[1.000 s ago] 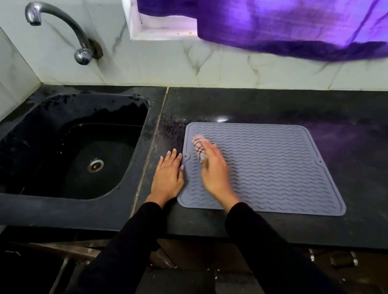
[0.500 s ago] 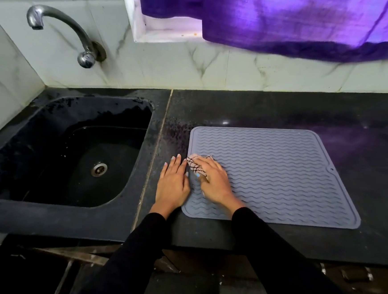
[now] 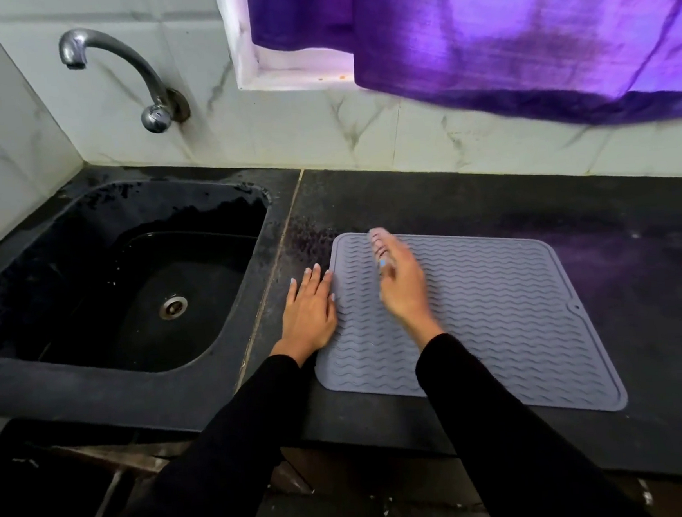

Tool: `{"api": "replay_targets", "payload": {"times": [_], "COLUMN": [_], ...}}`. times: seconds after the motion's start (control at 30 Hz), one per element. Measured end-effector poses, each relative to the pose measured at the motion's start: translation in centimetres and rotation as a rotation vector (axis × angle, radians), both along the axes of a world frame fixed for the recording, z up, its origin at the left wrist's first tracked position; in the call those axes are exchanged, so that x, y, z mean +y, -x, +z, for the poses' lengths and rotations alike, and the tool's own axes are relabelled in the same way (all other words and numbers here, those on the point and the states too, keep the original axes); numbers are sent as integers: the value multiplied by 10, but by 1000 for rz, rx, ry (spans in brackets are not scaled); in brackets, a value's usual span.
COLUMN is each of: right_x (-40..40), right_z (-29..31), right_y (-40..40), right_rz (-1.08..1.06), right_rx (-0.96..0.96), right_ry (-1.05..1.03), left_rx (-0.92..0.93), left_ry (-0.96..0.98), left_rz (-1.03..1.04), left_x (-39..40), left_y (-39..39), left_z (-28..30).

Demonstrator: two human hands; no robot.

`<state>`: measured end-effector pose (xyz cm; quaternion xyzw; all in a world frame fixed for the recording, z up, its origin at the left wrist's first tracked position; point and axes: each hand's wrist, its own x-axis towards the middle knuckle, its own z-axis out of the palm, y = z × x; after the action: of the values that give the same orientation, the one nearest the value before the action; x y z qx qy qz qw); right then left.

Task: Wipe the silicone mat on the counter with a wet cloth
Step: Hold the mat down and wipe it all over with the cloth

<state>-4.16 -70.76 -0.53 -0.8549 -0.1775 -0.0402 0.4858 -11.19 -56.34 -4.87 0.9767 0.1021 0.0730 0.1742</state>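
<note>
Nearest, two black sleeves [image 3: 239,441] reach over the front edge of the dark stone counter [image 3: 643,336]. The left hand [image 3: 309,312] lies flat with straight, close-set fingers on the counter, its fingertips touching the left edge of the grey, wave-ribbed silicone mat [image 3: 499,319]. The right hand [image 3: 400,284] is over the mat's far-left part, blurred — it presses a small pale, dark-lined cloth [image 3: 379,243] under its fingers, though whether they curl round it I cannot tell. Left lies the black sink [image 3: 56,399]; behind — a metal tap [image 3: 120,67] and a purple curtain [image 3: 518,40].
</note>
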Motion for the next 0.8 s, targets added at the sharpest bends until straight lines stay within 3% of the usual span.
{"api": "replay_targets", "payload": {"times": [0.07,0.13,0.4,0.57,0.63,0.73,0.8], "right_x": [3,6,5,7,16,14,-1], "right_z": [-22,-34,-28,-32,-28,1,15], "right_y": [11,22,13,-2,-4,-17,-24], "right_rz": [110,109,159,85,2,-147,-303], "right_rx": [-99,-154,-68,123,292,696,706], "right_ry": [430,647,640,277,-84,-815,-988], "left_rx": [32,57,31,1,2,-3,-4], "left_ry": [-33,-49,-69,-35,-17,14,21], "left_rz": [-11,-12,14,18,19,15,11], "left_x": [0,0,2,3,3,3,3], "left_y": [-11,-20,-29,-27,-27,-26,-25], "left_z": [2,2,-9,-9,-8,-7,-6]}}
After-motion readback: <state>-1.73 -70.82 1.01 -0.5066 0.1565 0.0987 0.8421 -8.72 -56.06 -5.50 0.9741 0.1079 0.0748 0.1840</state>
